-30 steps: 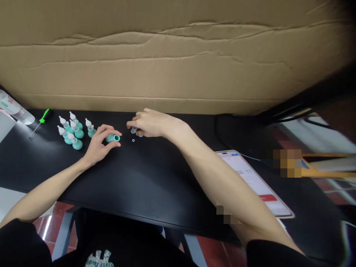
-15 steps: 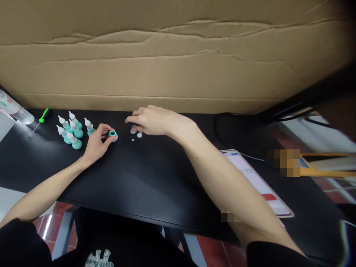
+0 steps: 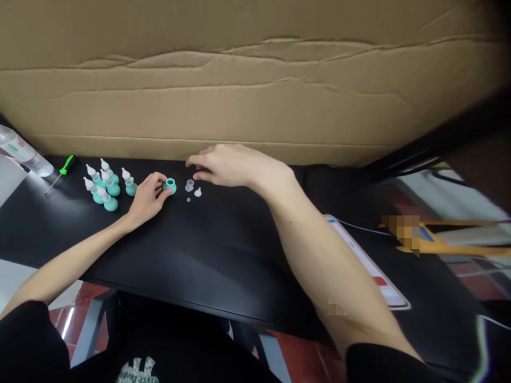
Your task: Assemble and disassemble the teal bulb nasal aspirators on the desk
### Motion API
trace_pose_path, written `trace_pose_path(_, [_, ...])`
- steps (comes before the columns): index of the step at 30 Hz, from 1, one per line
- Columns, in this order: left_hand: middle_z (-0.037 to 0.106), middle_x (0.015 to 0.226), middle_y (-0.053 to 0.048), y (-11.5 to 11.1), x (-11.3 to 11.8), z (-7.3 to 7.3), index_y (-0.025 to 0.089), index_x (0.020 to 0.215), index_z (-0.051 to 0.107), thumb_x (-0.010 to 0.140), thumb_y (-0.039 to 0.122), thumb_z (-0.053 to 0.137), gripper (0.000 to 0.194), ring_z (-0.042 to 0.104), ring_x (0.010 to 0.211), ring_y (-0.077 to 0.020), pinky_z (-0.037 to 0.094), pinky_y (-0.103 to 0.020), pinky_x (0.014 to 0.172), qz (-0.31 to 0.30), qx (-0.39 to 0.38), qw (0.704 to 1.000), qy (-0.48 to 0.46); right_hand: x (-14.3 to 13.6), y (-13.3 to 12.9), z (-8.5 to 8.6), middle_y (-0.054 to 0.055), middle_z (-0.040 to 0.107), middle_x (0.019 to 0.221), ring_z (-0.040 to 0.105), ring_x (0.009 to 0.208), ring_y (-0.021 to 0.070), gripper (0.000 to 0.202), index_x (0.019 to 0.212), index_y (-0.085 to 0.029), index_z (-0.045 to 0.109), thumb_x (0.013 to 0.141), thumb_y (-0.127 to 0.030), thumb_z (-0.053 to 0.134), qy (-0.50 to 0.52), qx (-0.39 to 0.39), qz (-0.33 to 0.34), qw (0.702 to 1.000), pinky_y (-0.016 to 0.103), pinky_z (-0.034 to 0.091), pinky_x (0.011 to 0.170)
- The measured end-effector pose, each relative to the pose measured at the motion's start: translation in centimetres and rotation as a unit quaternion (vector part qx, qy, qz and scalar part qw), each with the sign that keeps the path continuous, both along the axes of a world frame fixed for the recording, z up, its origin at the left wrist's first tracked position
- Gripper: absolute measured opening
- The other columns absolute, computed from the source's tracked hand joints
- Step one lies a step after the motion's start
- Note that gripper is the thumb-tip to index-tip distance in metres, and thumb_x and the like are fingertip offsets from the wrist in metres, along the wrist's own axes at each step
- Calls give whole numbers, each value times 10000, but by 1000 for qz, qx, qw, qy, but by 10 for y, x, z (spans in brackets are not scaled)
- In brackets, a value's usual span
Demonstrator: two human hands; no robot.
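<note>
A small teal bulb (image 3: 170,186) with an open round mouth is held upright between the thumb and fingers of my left hand (image 3: 149,198). My right hand (image 3: 213,166) hovers over the table beyond the loose parts, fingers apart and holding nothing. Below it lie a clear plastic collar (image 3: 189,185), a white pointed tip (image 3: 198,192) and a tiny ring (image 3: 188,200). Left of my left hand stands a teal bulb with a white tip (image 3: 129,182). Several more such tipped bulbs (image 3: 110,203) stand grouped farther left.
A green-handled screwdriver (image 3: 64,171) and a clear bottle (image 3: 27,154) lie at the far left. Cardboard (image 3: 239,111) rises behind the black table (image 3: 191,255). A phone (image 3: 375,271) lies partly behind my right forearm, near a cable.
My left hand has moved slightly right with the teal bulb. My right hand has shifted a little up and right, showing more of the clear collar.
</note>
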State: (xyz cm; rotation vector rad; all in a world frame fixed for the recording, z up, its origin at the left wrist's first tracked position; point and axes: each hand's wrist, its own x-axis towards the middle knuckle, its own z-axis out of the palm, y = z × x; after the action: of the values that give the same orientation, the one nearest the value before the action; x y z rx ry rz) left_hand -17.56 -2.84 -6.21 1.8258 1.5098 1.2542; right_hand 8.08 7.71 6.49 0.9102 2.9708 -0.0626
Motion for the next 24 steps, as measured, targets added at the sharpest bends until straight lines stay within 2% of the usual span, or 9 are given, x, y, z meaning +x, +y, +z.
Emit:
trace_pose_path(5, [718, 1164, -28, 22, 15, 3, 232, 1089, 610, 1044, 222, 807, 203, 829, 1066, -164, 743, -330, 1000, 2, 3, 1000, -23, 3, 4, -2, 160, 914, 1325, 858, 1125, 355, 379, 1493, -250, 850, 1181, -389, 686, 34, -8, 13, 999, 448, 611, 945])
trace_pose_path(9, [714, 1167, -31, 28, 20, -5, 235, 1101, 593, 1054, 231, 818, 230, 793, 1038, -158, 741, -373, 1042, 6, -6, 1000, -12, 5, 5, -3, 133, 918, 1250, 854, 1081, 333, 372, 1474, -273, 856, 1176, -452, 725, 47, -22, 23, 998, 424, 606, 936])
trace_pose_path(11, [750, 1217, -66, 27, 21, -10, 234, 1169, 594, 1063, 219, 817, 247, 806, 1103, -189, 736, -437, 1118, 22, -8, 1000, 12, 6, 4, -2, 131, 918, 1235, 850, 1065, 322, 386, 1488, -267, 851, 1178, -445, 705, 44, -18, 30, 998, 417, 603, 913])
trace_pose_path(14, [778, 1437, -174, 18, 20, -9, 220, 1359, 581, 1065, 213, 838, 391, 816, 1363, -283, 695, -561, 1263, 54, 7, 997, 57, 5, -3, 3, 141, 916, 1277, 851, 1076, 329, 404, 1503, -256, 848, 1180, -419, 670, 34, -7, 25, 999, 422, 600, 872])
trace_pose_path(17, [736, 1574, -205, 1, 15, 12, 216, 1471, 583, 1086, 273, 838, 465, 806, 1417, -303, 729, -515, 1206, 67, 33, 993, 88, 2, -12, 11, 158, 908, 1355, 853, 1129, 360, 409, 1507, -250, 850, 1189, -405, 643, 17, -2, 8, 1000, 444, 601, 850])
trace_pose_path(19, [748, 1498, -162, -13, 6, 34, 215, 1435, 642, 1123, 300, 783, 353, 831, 1194, -249, 756, -419, 1030, 84, 61, 986, 131, 0, -18, 16, 164, 907, 1377, 853, 1147, 375, 399, 1496, -245, 853, 1195, -382, 629, 15, 11, 7, 1000, 455, 599, 843])
trace_pose_path(20, [756, 1429, -147, -20, -1, 44, 209, 1393, 679, 1139, 284, 744, 273, 818, 1148, -249, 741, -427, 1037, 106, 92, 975, 171, -1, -20, 18, 164, 908, 1379, 853, 1149, 378, 389, 1483, -243, 856, 1198, -366, 622, 19, 22, 11, 1000, 456, 594, 840])
trace_pose_path(21, [752, 1400, -150, -25, -8, 53, 202, 1388, 701, 1153, 260, 707, 242, 804, 1203, -282, 712, -472, 1123, 140, 127, 960, 209, -2, -22, 19, 162, 910, 1374, 854, 1149, 377, 377, 1466, -242, 859, 1201, -352, 614, 26, 36, 18, 999, 454, 588, 838])
trace_pose_path(24, [741, 1469, -223, -34, -34, 64, 181, 1467, 701, 1115, 315, 786, 386, 717, 1433, -440, 582, -624, 1311, 237, 173, 912, 285, -4, -26, 21, 152, 919, 1317, 848, 1119, 359, 344, 1398, -241, 872, 1210, -333, 600, 59, 75, 45, 994, 438, 564, 832])
